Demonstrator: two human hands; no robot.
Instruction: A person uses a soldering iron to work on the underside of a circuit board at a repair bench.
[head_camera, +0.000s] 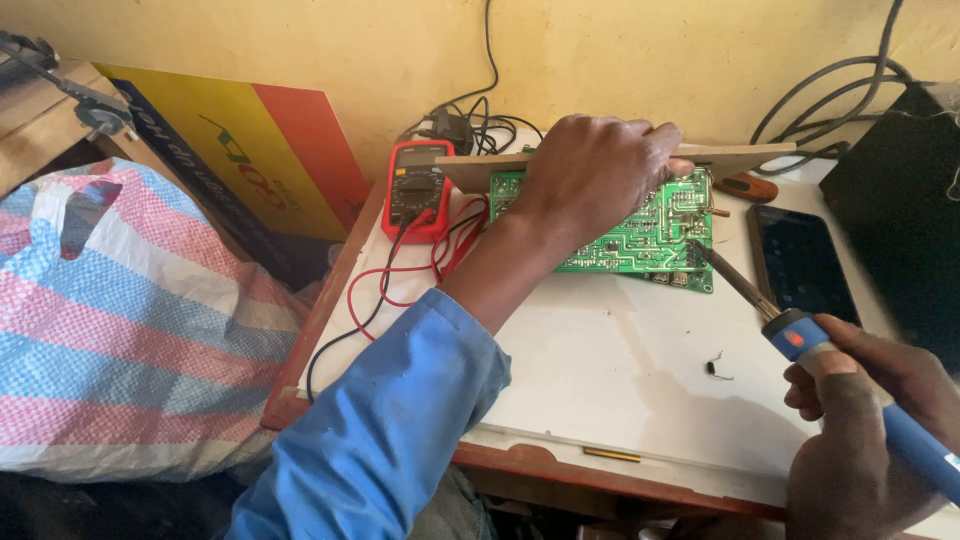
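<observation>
Tabletop (600, 370): white, wood-edged, against a yellow wall.
Circuit board (640, 235): green, near far edge; stiff, light, likely fragile; best held by edges.
Left hand (590, 170): closed over board's top edge.
Right hand (860, 430): gripping blue soldering iron (800, 335), tip at board.
Multimeter (418, 188): red, far-left corner.

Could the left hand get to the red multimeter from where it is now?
Probably yes: the left hand rests on the green circuit board, and the red multimeter lies just beside it with only loose leads between.
</observation>
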